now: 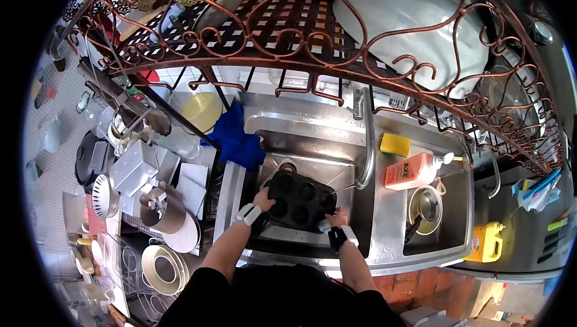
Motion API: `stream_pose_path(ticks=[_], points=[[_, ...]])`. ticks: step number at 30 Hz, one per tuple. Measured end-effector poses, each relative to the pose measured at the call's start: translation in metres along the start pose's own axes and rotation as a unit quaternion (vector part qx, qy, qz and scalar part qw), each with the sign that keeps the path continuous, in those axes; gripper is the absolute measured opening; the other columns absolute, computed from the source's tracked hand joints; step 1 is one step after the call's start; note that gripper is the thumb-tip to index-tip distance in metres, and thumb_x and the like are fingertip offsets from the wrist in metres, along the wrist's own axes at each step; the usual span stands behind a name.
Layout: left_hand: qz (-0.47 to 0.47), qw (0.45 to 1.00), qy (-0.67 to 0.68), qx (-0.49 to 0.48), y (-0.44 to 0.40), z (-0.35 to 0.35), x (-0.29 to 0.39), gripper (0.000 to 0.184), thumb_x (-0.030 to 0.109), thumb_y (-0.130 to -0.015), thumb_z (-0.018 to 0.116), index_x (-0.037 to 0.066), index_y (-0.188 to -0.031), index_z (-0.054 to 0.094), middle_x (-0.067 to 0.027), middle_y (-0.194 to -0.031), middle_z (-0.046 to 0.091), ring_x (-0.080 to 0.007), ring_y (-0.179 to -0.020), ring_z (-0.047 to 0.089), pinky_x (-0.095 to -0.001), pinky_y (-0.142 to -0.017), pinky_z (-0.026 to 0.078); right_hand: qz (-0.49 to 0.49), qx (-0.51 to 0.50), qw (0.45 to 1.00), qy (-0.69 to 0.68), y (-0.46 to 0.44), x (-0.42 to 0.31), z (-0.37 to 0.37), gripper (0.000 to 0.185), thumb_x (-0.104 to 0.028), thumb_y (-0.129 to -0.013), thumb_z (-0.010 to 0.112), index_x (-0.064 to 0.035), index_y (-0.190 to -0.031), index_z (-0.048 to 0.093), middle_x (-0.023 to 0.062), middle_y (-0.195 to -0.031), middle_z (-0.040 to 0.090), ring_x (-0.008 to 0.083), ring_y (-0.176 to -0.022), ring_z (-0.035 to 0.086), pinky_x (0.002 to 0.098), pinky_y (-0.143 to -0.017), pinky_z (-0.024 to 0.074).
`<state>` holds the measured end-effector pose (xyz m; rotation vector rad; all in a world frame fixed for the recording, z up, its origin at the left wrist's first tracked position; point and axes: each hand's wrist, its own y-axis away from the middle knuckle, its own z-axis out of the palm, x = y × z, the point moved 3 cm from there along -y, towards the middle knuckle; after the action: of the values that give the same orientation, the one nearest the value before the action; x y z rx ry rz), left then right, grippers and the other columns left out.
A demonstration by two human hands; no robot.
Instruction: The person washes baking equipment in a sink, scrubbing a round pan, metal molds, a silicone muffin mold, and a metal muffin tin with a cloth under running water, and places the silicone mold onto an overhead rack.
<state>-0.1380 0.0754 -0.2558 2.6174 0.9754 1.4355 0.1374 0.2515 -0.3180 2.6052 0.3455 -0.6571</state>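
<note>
A dark muffin tin with round cups [302, 199] is held over the left basin of a steel sink [312, 147]. My left hand [263, 199] grips its left edge, and my right hand [338, 218] grips the lower right edge. Both wrists wear bands with white pieces. Just right of the tin, the curved faucet [368, 141] reaches over the basin, with a thin stream of water near the tin's upper right corner. Part of a round metal item [287, 165] shows behind the tin.
A blue cloth [237, 138] hangs at the sink's left corner. Right of the faucet are a yellow sponge [395, 144], a pink soap bottle [412, 171] and a metal pan [427, 205]. Dishes crowd the left rack [163, 207]. A scrolled metal shelf [288, 63] spans overhead.
</note>
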Motion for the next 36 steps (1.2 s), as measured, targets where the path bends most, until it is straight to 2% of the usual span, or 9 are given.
stream_pose_path(ticks=[3, 7, 11, 15, 17, 19, 27, 33, 36], points=[[0.054, 0.981, 0.187, 0.011, 0.002, 0.0, 0.006, 0.05, 0.012, -0.069, 0.059, 0.001, -0.116, 0.045, -0.0187, -0.106, 0.055, -0.0313, -0.097, 0.054, -0.035, -0.082, 0.044, 0.004, 0.183, 0.983, 0.009, -0.012, 0.002, 0.005, 0.032, -0.034, -0.06, 0.072, -0.0129, -0.083, 0.064, 0.0115, -0.077, 0.064, 0.0301, -0.075, 0.062, 0.0405, -0.07, 0.049], [0.004, 0.927, 0.374, 0.018, 0.023, 0.003, 0.043, 0.052, 0.002, -0.071, 0.051, 0.003, -0.121, 0.038, -0.0125, -0.112, 0.052, -0.022, -0.098, 0.053, -0.0307, -0.083, 0.043, 0.007, 0.158, 0.972, -0.172, -0.004, -0.052, -0.083, 0.034, -0.036, -0.085, 0.055, -0.0032, -0.09, 0.062, 0.01, -0.077, 0.065, 0.0219, -0.075, 0.063, 0.0332, -0.068, 0.0472], [-0.018, 0.848, 0.529, -0.008, 0.051, 0.001, 0.107, 0.058, -0.002, -0.07, 0.051, 0.003, -0.125, 0.034, -0.0092, -0.115, 0.05, -0.019, -0.105, 0.049, -0.029, -0.086, 0.041, -0.101, 0.067, 0.79, -0.601, 0.013, -0.117, -0.12, 0.023, -0.022, -0.09, 0.05, -0.0028, -0.1, 0.059, -0.0007, -0.081, 0.06, 0.0099, -0.072, 0.052, 0.0239, -0.067, 0.0417], [0.121, 0.907, 0.403, -0.022, 0.044, 0.025, 0.131, 0.057, -0.005, -0.069, 0.049, 0.002, -0.124, 0.036, -0.0097, -0.115, 0.05, -0.0167, -0.106, 0.048, -0.0271, -0.089, 0.037, -0.254, -0.012, 0.905, -0.341, 0.045, -0.178, -0.133, 0.029, -0.005, -0.083, 0.056, -0.0007, -0.111, 0.051, 0.009, -0.097, 0.058, 0.0168, -0.086, 0.056, 0.0272, -0.074, 0.0438], [0.149, 0.938, 0.312, -0.004, 0.056, 0.019, 0.175, 0.056, -0.003, -0.069, 0.051, 0.005, -0.123, 0.039, -0.0113, -0.107, 0.055, -0.02, -0.101, 0.052, -0.0295, -0.087, 0.039, -0.38, 0.179, 0.897, -0.139, 0.078, -0.21, -0.142, 0.026, -0.001, -0.08, 0.054, -0.0015, -0.106, 0.05, 0.0181, -0.094, 0.058, 0.0323, -0.088, 0.058, 0.0341, -0.076, 0.0454], [0.141, 0.932, 0.334, -0.012, 0.049, 0.025, 0.171, 0.055, -0.003, -0.07, 0.051, 0.004, -0.123, 0.038, -0.0145, -0.105, 0.056, -0.0231, -0.101, 0.054, -0.0304, -0.087, 0.04, -0.277, 0.086, 0.936, -0.197, 0.087, -0.213, -0.138, 0.024, 0.002, -0.078, 0.051, -0.0028, -0.101, 0.049, 0.0225, -0.092, 0.056, 0.0415, -0.087, 0.054, 0.0389, -0.075, 0.0457], [0.165, 0.948, 0.273, -0.017, 0.067, -0.001, 0.188, 0.041, -0.003, -0.07, 0.05, -0.001, -0.111, 0.043, -0.0168, -0.093, 0.057, -0.0226, -0.087, 0.057, -0.0269, -0.079, 0.042, -0.539, 0.082, 0.809, 0.22, 0.083, -0.205, -0.173, 0.014, -0.006, -0.069, 0.052, -0.0058, -0.081, 0.06, 0.0084, -0.089, 0.056, 0.0265, -0.091, 0.052, 0.034, -0.08, 0.0439], [0.11, 0.946, 0.302, 0.035, 0.076, -0.022, 0.198, 0.044, -0.004, -0.071, 0.048, -0.002, -0.115, 0.044, -0.0154, -0.099, 0.058, -0.0197, -0.091, 0.056, -0.0277, -0.083, 0.041, -0.324, 0.159, 0.923, -0.135, 0.077, -0.17, -0.177, 0.014, 0.004, -0.07, 0.05, -0.0018, -0.082, 0.055, 0.0158, -0.083, 0.055, 0.0352, -0.084, 0.054, 0.0402, -0.075, 0.0444], [0.119, 0.917, 0.379, 0.031, 0.075, -0.032, 0.198, 0.048, -0.005, -0.07, 0.047, -0.003, -0.117, 0.043, -0.0129, -0.101, 0.059, -0.0184, -0.095, 0.055, -0.026, -0.085, 0.04, -0.414, 0.1, 0.899, -0.103, 0.073, -0.161, -0.158, 0.028, -0.001, -0.076, 0.045, 0.002, -0.103, 0.051, 0.0221, -0.105, 0.054, 0.0367, -0.099, 0.052, 0.0379, -0.086, 0.0417]])
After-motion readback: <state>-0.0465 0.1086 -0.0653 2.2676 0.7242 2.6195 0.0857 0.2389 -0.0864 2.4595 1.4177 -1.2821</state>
